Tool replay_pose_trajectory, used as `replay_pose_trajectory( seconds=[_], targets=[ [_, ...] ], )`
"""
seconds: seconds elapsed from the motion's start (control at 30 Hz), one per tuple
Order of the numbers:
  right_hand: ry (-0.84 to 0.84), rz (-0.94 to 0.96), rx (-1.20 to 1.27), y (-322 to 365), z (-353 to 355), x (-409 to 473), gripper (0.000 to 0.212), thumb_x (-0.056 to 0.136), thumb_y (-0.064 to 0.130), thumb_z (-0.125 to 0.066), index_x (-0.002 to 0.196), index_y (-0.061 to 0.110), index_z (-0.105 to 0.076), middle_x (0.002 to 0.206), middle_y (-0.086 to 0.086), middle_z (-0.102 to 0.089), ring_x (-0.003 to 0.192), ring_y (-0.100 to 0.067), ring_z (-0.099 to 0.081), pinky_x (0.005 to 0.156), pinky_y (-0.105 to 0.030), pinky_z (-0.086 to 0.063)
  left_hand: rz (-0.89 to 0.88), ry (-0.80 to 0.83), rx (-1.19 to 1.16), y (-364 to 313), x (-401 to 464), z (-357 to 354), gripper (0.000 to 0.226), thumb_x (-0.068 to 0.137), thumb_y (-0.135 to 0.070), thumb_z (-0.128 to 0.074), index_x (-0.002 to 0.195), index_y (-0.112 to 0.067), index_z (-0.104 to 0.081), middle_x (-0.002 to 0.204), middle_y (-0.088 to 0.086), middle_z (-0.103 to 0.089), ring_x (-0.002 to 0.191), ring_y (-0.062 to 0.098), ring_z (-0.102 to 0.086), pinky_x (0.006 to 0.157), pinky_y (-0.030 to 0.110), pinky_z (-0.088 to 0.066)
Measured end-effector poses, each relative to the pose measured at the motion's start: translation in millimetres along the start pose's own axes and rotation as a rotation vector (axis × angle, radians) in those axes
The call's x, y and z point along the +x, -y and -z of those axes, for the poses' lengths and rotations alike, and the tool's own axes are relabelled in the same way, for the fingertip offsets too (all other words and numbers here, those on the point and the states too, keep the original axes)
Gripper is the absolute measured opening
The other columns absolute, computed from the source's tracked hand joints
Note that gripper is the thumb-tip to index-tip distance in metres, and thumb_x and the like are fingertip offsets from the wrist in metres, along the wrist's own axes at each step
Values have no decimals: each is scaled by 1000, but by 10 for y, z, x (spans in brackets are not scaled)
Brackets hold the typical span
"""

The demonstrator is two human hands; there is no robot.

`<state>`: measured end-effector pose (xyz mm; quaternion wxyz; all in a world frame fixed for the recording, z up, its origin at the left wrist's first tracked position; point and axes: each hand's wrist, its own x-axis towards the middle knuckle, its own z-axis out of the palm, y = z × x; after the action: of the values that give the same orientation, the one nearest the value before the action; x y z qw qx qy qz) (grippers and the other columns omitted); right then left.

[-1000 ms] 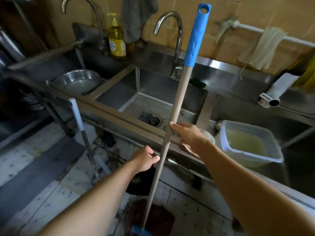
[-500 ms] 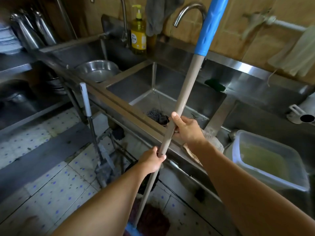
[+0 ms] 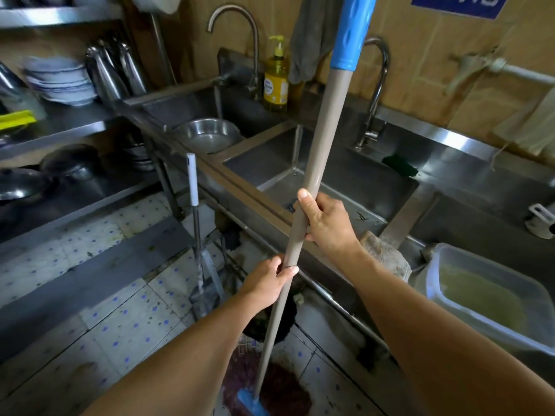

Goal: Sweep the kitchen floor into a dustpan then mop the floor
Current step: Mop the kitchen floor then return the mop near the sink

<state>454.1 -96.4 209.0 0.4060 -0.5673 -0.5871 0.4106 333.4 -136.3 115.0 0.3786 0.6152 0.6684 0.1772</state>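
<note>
Head view: both hands are gripping the broom handle [image 3: 310,175], a beige pole with a blue grip [image 3: 353,28] at the top, which is running out of frame. Right hand [image 3: 327,220] is wrapping the pole from its right side, thumb pointing up along the shaft, fingers curling round it. Left hand [image 3: 267,283] is holding the same pole just below the right hand, from the pole's left side, thumb and fingers pinching round the shaft. The two hands are sitting close together on the pole, not touching each other.

Pole is leaning, top tilting right and away, bottom coming down toward the camera. Blue broom head [image 3: 252,405] is sitting at the pole's lower end, on the tiled floor [image 3: 120,340], over a dark reddish patch [image 3: 282,388] that I cannot identify.

Relative to the pole: steel sink [image 3: 345,187] is lying behind it, with the pole crossing in front of the middle basin. Dustpan [image 3: 207,292] with its white-tipped upright handle [image 3: 192,181] is standing left of the pole, leaning against the sink frame, apart from both hands. Yellow soap bottle [image 3: 276,82] is standing behind and left of the pole on the sink ledge. Plastic tub [image 3: 450,265] of cloudy liquid is sitting right of the pole. Metal bowl [image 3: 207,136] is lying in the basin left of the pole.
</note>
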Motion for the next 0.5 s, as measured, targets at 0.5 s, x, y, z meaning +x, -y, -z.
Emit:
replay_pose_trajectory(
  seconds=[0.5],
  targets=[
    [45,322,17,1482,-283,-282,44,92,50,-48,76,9,-58,71,-4,-58,66,-15,-58,61,-24,-49,-84,-185,-261,-338,-713,1049,25,95,-34,-50,107,-15,-59,98,1,-72,93,14,-66,88,31,-49]
  ],
)
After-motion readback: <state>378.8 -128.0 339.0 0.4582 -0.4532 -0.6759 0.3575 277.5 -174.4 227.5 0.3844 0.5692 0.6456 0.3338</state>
